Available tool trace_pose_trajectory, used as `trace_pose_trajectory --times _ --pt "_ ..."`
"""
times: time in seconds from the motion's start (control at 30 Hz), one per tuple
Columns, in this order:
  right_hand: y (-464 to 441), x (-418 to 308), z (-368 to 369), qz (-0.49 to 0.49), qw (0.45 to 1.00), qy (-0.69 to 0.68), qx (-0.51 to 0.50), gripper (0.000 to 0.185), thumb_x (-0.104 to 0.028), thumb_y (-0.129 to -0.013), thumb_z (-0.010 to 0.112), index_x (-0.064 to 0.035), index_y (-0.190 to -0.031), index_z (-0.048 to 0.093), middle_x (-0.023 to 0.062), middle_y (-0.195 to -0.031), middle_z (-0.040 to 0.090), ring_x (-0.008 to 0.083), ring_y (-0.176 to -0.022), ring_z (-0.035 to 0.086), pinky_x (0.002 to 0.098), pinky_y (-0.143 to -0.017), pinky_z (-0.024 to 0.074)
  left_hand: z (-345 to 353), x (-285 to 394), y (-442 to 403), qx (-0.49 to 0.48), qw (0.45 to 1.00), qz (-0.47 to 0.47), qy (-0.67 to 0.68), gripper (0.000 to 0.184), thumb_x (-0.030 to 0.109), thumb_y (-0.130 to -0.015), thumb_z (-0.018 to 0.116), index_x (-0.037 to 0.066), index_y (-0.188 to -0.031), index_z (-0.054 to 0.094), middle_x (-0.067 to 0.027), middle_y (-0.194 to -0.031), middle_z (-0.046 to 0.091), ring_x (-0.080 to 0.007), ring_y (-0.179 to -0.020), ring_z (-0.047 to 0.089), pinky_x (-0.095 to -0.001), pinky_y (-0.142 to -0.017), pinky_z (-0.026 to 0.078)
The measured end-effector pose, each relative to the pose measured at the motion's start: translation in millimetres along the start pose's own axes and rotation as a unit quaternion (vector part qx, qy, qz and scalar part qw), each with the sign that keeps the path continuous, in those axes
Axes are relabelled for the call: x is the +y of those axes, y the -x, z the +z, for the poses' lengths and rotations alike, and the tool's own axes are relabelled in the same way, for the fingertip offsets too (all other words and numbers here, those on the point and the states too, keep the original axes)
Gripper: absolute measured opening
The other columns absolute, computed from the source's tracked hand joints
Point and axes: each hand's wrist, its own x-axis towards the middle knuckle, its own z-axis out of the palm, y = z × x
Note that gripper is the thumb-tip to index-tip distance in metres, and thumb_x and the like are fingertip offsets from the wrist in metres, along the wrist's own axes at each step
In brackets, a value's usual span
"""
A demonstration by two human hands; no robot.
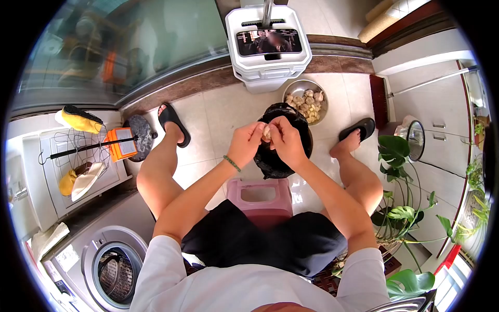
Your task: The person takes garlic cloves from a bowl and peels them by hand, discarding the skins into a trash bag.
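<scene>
The work seems to be partly done. In the metal bowl, which is on the floor, some loose, pale cloves lie close to several bulbs that look whole, so I judge that a good part is left. One piece of garlic is over the black bag, between the fingertips of both hands. The left hand and the right hand are near each other, with their fingers closed on this piece. Its skin seems not fully off, but the fingers cover much of it, and I cannot tell how much remains.
</scene>
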Motion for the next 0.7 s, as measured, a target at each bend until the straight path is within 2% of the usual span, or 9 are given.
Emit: trace_pose_trajectory --times 0.07,0.13,0.17,0.2,0.33,0.4,0.57,0.63,0.7 --pt "0.0 -7.6 0.3 0.052 0.994 -0.094 -0.016 0.009 -0.008 -0.097 0.052 0.0013 -0.098 0.053 0.0073 -0.073 0.062 0.0106 -0.057 0.057 0.0247 -0.053 0.0463 -2.5 2.9 -1.3 -0.009 0.999 -0.016 0.028 0.032 0.023 -0.102 0.047 0.000 -0.108 0.068 0.0011 -0.075 0.063 -0.0046 -0.062 0.049 -0.0206 -0.056 0.042" --pt "-3.2 -6.6 1.0 0.052 0.989 -0.135 -0.008 0.009 -0.007 -0.098 0.051 0.0011 -0.099 0.053 0.0062 -0.075 0.062 0.0086 -0.057 0.055 0.0230 -0.052 0.0456 -4.8 4.0 -3.7 -0.015 0.998 -0.030 0.056 0.032 0.025 -0.103 0.046 0.001 -0.108 0.068 0.0019 -0.076 0.063 -0.0044 -0.063 0.049 -0.0202 -0.056 0.041" --pt "-5.9 -6.3 0.9 0.052 0.983 -0.177 -0.002 0.009 -0.007 -0.098 0.050 0.0008 -0.101 0.053 0.0050 -0.077 0.061 0.0067 -0.057 0.054 0.0213 -0.051 0.0449 -5.9 3.1 -5.6 0.003 0.997 -0.032 0.071 0.033 0.025 -0.103 0.046 0.001 -0.108 0.068 0.0005 -0.081 0.065 -0.0055 -0.070 0.054 -0.0215 -0.062 0.044" --pt "-6.6 -6.9 -0.3 0.044 0.986 -0.162 -0.007 0.011 -0.008 -0.099 0.050 0.0007 -0.105 0.052 0.0042 -0.082 0.061 0.0063 -0.058 0.053 0.0208 -0.053 0.0463 -6.5 4.9 -5.8 0.020 0.996 -0.036 0.085 0.034 0.026 -0.103 0.045 0.001 -0.108 0.067 -0.0009 -0.086 0.066 -0.0066 -0.076 0.059 -0.0229 -0.068 0.047" --pt "-4.2 -4.0 4.9 0.062 0.985 -0.161 -0.024 0.011 -0.006 -0.098 0.050 -0.0010 -0.108 0.051 0.0048 -0.089 0.061 0.0085 -0.065 0.058 0.0224 -0.058 0.0507 -4.5 15.6 -3.5 0.052 0.985 -0.087 0.140 0.038 0.032 -0.104 0.044 0.002 -0.115 0.064 -0.0014 -0.095 0.065 -0.0064 -0.082 0.059 -0.0234 -0.069 0.048" --pt "4.2 -5.4 10.1 0.081 0.964 -0.246 -0.059 0.012 -0.001 -0.095 0.054 -0.0007 -0.107 0.053 0.0050 -0.092 0.062 0.0098 -0.073 0.062 0.0241 -0.063 0.0545 -1.5 15.7 0.9 0.005 0.924 -0.163 0.347 0.041 0.036 -0.104 0.043 0.004 -0.127 0.055 -0.0023 -0.106 0.062 -0.0076 -0.084 0.056 -0.0249 -0.071 0.047" --pt "15.6 -11.1 12.8 0.098 0.958 -0.260 -0.068 0.009 0.005 -0.089 0.060 0.0025 -0.098 0.057 0.0079 -0.091 0.064 0.0122 -0.073 0.065 0.0222 -0.060 0.0527 2.6 5.0 6.6 -0.065 0.929 -0.164 0.325 0.045 0.040 -0.103 0.043 0.004 -0.129 0.052 -0.0010 -0.106 0.061 -0.0078 -0.083 0.056 -0.0247 -0.075 0.048" --pt "12.1 -25.9 4.3 -0.112 0.993 -0.040 -0.019 0.007 0.005 -0.086 0.063 0.0023 -0.091 0.059 0.0071 -0.092 0.062 0.0108 -0.067 0.061 0.0214 -0.057 0.0481 7.6 19.1 4.5 -0.009 0.938 -0.153 0.310 0.044 0.041 -0.103 0.044 0.004 -0.125 0.055 0.0016 -0.096 0.058 -0.0059 -0.077 0.051 -0.0240 -0.069 0.046" --pt "9.6 -28.7 -5.1 -0.118 0.993 -0.027 0.006 0.007 0.005 -0.085 0.064 0.0017 -0.089 0.060 0.0064 -0.092 0.061 0.0101 -0.065 0.059 0.0215 -0.056 0.0462 3.3 14.3 0.9 -0.028 0.951 -0.137 0.275 0.043 0.041 -0.103 0.045 0.004 -0.121 0.058 0.0026 -0.092 0.056 -0.0063 -0.075 0.049 -0.0236 -0.067 0.044"
